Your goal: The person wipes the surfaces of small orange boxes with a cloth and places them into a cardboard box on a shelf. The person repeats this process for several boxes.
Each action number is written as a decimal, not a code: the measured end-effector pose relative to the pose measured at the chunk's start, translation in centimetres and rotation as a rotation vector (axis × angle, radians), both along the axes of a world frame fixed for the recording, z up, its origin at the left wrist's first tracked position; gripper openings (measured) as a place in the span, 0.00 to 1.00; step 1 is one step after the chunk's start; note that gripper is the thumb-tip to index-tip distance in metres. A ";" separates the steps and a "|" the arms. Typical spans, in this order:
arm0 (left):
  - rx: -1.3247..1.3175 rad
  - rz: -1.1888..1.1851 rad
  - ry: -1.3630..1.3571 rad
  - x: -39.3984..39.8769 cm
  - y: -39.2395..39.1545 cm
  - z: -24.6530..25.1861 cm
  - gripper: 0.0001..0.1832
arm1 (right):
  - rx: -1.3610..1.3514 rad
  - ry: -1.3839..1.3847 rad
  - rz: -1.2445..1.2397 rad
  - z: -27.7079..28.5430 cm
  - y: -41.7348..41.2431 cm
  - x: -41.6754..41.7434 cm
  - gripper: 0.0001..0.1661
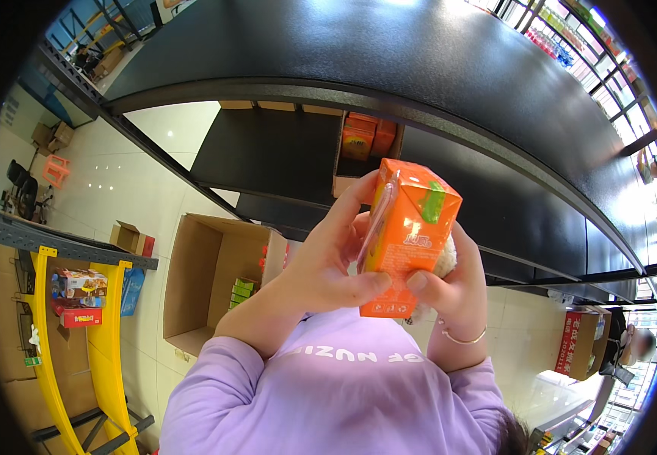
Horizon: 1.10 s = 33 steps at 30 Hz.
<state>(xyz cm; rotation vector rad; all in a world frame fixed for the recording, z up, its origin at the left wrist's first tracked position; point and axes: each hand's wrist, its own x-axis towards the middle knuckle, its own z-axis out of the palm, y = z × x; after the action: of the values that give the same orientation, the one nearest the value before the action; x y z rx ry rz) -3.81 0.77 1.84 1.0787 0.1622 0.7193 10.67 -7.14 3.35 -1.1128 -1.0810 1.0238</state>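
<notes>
An orange drink carton [411, 239] with a green patch on its top and a wrapped straw along its side is held up before my chest, tilted. My left hand [337, 256] grips it from the picture's left, thumb on the printed face. On the other side my right hand [448, 273] holds it, with its thumb near the lower middle; a bracelet is on that wrist. Behind the carton, a pale fuzzy thing shows in part; I cannot tell what it is. Beyond my hands, an open cardboard box [338, 186] on a black shelf holds several similar orange cartons.
A black metal shelf unit [317, 51] spans the view ahead. A large open cardboard box [192, 278] with small green packs stands at the left. Further left is a yellow rack [103, 341] with packaged goods. A person [629, 347] is far off at the right.
</notes>
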 end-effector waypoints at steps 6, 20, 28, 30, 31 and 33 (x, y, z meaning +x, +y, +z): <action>0.093 0.062 0.089 0.2 -0.2 0.2 0.47 | 0.010 0.020 -0.023 -0.3 -0.1 0.2 0.33; 0.230 0.154 0.204 -0.3 0.2 0.4 0.42 | 0.018 0.008 -0.015 -0.2 -0.2 0.1 0.33; 0.164 0.154 0.197 -0.4 -0.3 1.7 0.39 | 0.178 -0.485 -0.101 -0.6 0.2 -0.1 0.38; 0.174 0.154 0.197 -0.6 -0.2 1.7 0.38 | 0.204 -0.553 -0.121 -0.8 0.2 -0.5 0.41; 0.191 0.143 0.186 -0.7 -0.1 1.7 0.38 | 0.210 -0.582 -0.121 -0.9 0.1 -0.5 0.42; 0.224 0.120 0.163 -0.7 0.2 1.9 0.37 | 0.221 -0.634 -0.135 -1.1 0.1 -0.6 0.42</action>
<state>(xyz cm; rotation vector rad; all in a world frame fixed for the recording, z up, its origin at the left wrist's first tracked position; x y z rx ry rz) -4.53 0.98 3.70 1.3518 0.2929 0.7699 10.05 -7.08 2.27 -1.3424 -1.5507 0.4269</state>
